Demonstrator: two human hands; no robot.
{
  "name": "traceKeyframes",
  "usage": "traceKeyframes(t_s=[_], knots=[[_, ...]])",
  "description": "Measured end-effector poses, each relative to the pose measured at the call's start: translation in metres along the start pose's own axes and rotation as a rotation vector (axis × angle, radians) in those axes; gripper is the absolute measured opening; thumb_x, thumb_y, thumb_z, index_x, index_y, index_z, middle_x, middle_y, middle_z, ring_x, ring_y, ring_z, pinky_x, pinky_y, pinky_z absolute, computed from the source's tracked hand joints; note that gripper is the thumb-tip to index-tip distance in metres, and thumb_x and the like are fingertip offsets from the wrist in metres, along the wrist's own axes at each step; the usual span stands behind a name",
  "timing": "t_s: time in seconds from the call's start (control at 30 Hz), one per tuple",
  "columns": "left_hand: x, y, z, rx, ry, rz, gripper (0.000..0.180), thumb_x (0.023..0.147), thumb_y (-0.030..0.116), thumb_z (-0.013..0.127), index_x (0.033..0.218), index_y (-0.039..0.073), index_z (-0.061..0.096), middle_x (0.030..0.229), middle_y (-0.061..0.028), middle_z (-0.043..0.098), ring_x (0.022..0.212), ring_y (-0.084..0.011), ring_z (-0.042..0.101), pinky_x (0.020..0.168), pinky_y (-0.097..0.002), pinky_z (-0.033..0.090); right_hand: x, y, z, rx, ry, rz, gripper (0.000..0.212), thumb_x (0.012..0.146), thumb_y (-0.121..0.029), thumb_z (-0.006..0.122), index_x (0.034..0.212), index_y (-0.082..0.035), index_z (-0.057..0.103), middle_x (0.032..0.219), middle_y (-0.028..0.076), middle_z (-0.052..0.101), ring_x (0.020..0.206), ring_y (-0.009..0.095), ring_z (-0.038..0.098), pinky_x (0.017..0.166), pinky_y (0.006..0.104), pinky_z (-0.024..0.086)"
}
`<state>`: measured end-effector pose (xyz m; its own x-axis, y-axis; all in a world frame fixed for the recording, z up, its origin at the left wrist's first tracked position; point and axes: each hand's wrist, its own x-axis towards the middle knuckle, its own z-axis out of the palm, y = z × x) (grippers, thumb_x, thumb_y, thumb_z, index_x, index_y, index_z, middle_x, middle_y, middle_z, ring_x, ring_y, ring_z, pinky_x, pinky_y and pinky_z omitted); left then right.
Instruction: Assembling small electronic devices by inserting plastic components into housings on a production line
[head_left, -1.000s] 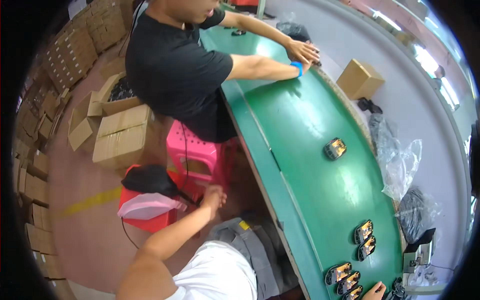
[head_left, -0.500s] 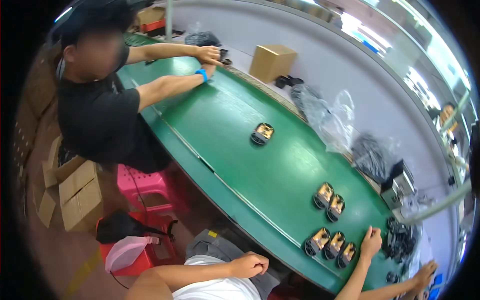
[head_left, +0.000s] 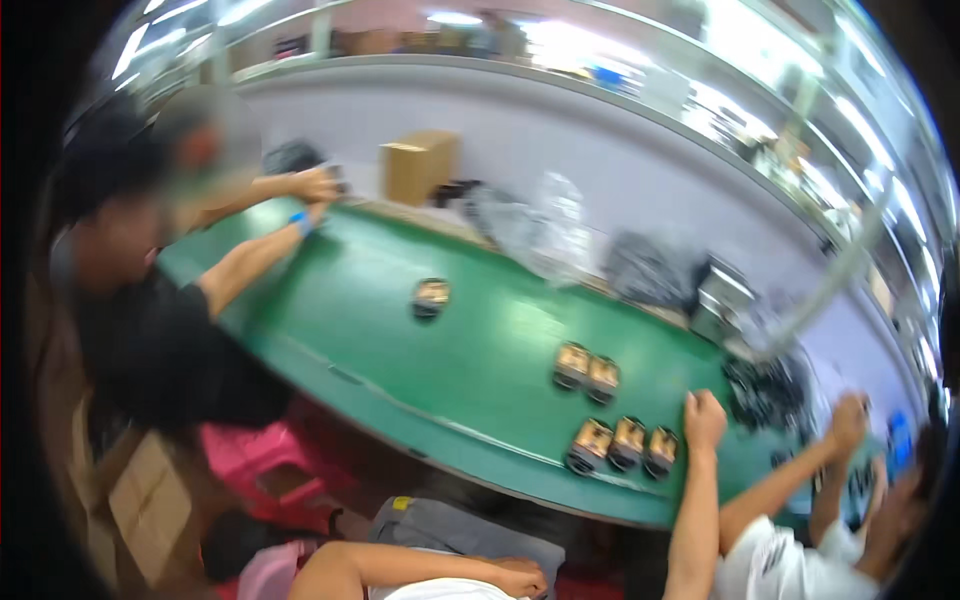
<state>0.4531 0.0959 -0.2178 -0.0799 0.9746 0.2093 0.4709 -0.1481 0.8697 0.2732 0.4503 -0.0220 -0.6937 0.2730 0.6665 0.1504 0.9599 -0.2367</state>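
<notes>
My left hand (head_left: 520, 578) rests low over my lap, its fingers loosely curled with nothing seen in them. On the green tabletop (head_left: 480, 345) my right hand (head_left: 705, 418) stands on its side as a loose fist, and no object shows in it. Just left of that fist is a row of three black rounded housings with coppery insides, the nearest a housing (head_left: 661, 452) that it does not touch. Behind the row sits a pair of the same kind, one of them a housing (head_left: 602, 379). A single housing (head_left: 430, 298) lies farther left.
A co-worker's forearm (head_left: 255, 262) reaches over the table's far left. At right another person's hand (head_left: 848, 420) is raised. Along the back edge are a cardboard box (head_left: 420, 168), plastic bags (head_left: 540, 230) and black bagged parts (head_left: 765, 390). A pink stool (head_left: 262, 462) stands at left.
My view has tipped up and swung right, so the table and housings appear farther left. The person at right shows more. My hands keep their curled pose; the housings hold their arrangement.
</notes>
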Motion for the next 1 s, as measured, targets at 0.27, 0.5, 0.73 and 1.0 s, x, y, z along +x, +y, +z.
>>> traceKeyframes(t_s=[0.27,0.5,0.73,1.0], knots=[[0.057,0.02,-0.043,0.087,-0.391,-0.302,0.023,0.078,0.014,0.057,0.078,-0.002,0.074,0.082,-0.0225,0.072,0.077,-0.036,0.068,0.071,-0.0499,0.05,0.011,0.022,-0.003,0.055,0.047,0.016,0.03,0.093,-0.03,0.068,0.09,0.0,0.071,0.081,0.02,0.07,0.072,0.032,0.068,0.069,0.0421,0.052],[0.055,0.01,-0.039,-0.207,-0.387,-0.309,0.024,0.07,0.005,0.051,0.071,0.0,0.074,0.072,-0.0129,0.072,0.066,-0.0226,0.068,0.063,-0.0377,0.053,0.026,0.026,0.004,0.793,-0.203,0.528,0.03,0.101,-0.037,0.063,0.095,-0.009,0.071,0.068,-0.008,0.047,0.054,0.003,0.042,0.046,0.0206,0.031],[0.02,-0.011,-0.029,-0.397,-0.125,-0.297,0.02,0.074,0.004,0.053,0.073,0.001,0.073,0.073,-0.0107,0.071,0.068,-0.0193,0.068,0.063,-0.0351,0.053,0.041,0.012,-0.033,2.056,-0.549,0.655,0.032,0.106,-0.031,0.054,0.119,-0.002,0.06,0.081,-0.003,0.044,0.056,0.004,0.036,0.044,0.021,0.024],[-0.021,0.018,-0.058,-0.465,0.152,-0.48,0.019,0.09,0.005,0.05,0.086,-0.001,0.067,0.085,-0.0093,0.072,0.08,-0.0194,0.067,0.076,-0.0338,0.053,0.051,-0.034,-0.01,2.489,-0.538,1.183,0.014,0.102,-0.011,0.055,0.112,-0.002,0.06,0.091,0.003,0.049,0.071,0.011,0.045,0.051,0.0218,0.04]])
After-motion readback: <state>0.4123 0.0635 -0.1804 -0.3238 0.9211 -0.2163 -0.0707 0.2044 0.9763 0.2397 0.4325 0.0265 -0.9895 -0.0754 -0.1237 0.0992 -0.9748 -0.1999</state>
